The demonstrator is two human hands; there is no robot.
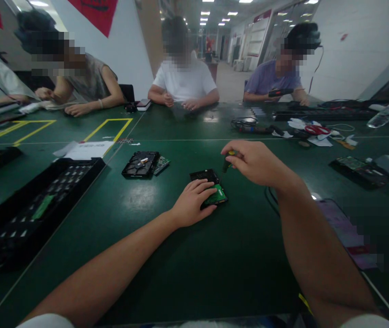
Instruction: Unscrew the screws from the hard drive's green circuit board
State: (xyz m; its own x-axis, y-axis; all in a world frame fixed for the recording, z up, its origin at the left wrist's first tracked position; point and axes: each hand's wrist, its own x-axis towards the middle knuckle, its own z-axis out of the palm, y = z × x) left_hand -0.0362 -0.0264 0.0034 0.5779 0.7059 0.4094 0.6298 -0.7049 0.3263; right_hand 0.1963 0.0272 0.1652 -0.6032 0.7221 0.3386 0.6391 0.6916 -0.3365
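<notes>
A hard drive with a green circuit board on top lies on the green table. My left hand rests on it, fingers pressed flat over the board and holding it down. My right hand is closed around a small screwdriver with a yellow-green handle; its tip points down at the drive's far right corner. A second hard drive, with a loose green board beside it, lies to the left.
A black compartment tray stands at the left, with papers behind it. A phone lies at my right. More drives and boards are at the far right. Three people sit across the table, with tools and cables near them.
</notes>
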